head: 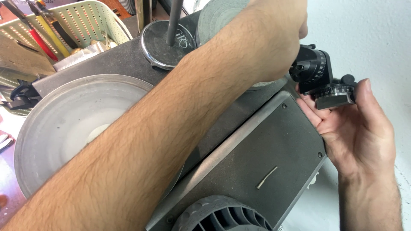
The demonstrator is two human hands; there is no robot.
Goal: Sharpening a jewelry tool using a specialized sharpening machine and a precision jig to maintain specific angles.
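My left forearm crosses the frame from bottom left to top right, and my left hand (274, 34) reaches over a grey round disc (214, 17) toward a black dial mechanism with white scale marks (319, 75). Its fingers are hidden behind the hand, so what they grip is unclear. My right hand (355, 124) comes up from the bottom right and holds the mechanism's grey base (334, 102), thumb near a small black knob (347, 79), fingers underneath. The mechanism sits at the right edge of a dark grey machine housing (265, 154).
A shallow round metal pan (55, 124) lies at left. A chrome-rimmed round base with an upright post (167, 42) stands behind it. A pale green perforated basket (85, 21) with red and yellow handled tools is at top left. A ribbed grey wheel (222, 216) shows at bottom.
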